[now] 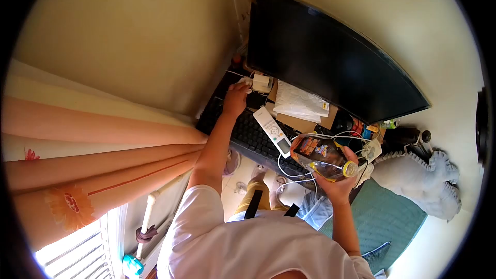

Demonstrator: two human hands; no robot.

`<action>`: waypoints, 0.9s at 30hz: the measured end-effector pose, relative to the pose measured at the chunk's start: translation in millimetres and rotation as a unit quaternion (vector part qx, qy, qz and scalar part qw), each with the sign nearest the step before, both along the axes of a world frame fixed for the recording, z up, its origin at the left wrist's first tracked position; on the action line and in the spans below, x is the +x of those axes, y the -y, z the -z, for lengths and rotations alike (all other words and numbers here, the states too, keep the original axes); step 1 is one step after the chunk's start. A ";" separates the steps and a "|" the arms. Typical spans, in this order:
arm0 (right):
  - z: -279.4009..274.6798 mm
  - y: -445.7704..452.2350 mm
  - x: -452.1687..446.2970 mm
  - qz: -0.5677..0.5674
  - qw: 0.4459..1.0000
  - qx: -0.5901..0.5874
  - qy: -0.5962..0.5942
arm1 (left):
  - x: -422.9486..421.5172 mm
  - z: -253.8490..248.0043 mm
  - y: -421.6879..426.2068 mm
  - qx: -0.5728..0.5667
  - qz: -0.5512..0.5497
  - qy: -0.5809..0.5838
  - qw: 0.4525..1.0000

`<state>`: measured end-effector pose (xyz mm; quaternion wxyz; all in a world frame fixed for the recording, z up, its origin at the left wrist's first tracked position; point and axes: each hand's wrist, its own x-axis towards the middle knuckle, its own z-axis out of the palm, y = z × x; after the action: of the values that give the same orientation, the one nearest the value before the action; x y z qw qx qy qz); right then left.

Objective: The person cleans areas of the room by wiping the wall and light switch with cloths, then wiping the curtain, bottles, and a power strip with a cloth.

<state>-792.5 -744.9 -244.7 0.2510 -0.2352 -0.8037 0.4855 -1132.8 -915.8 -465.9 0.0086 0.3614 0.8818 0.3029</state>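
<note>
My right hand [338, 183] grips a clear plastic bottle [325, 160] with a yellow cap and a colourful label. The bottle lies tilted over the keyboard's right end, its cap toward me. At the desk's far left corner, my left hand [236, 99] reaches out with its fingers closed on a crumpled white tissue [249, 91], mostly hidden by the fingers. Just right of that hand sits a white charger box [262, 83]. Between my hands a white remote control [272, 130] lies across the black keyboard [250, 138].
A large black monitor [330, 54] stands behind the desk items. In front of it lies a white padded packet [297, 102] on cardboard. White cables [281, 165] loop near the bottle. A grey frilled cushion [413, 178] is at right, and an orange curtain [103, 144] hangs at left.
</note>
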 end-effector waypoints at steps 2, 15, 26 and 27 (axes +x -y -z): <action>1.3 0.6 -1.7 0.000 1.000 -0.016 -0.003 | -1.5 -8.0 -2.2 -0.005 -0.012 0.022 1.000; 6.2 9.4 -13.7 -0.046 0.999 -0.005 -0.003 | -25.2 -26.0 9.1 -0.123 -0.097 0.044 0.987; 8.0 21.1 -25.7 -0.064 0.996 -0.053 0.013 | -44.8 -10.6 24.7 -0.113 -0.062 0.061 0.990; 7.2 22.0 -27.1 -0.069 0.997 -0.045 0.011 | -53.7 -10.8 24.8 -0.012 -0.147 0.097 0.984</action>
<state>-819.6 -766.9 -252.0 0.1974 -0.1949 -0.7983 0.5345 -1186.5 -940.6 -455.2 0.0538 0.1966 0.9240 0.3234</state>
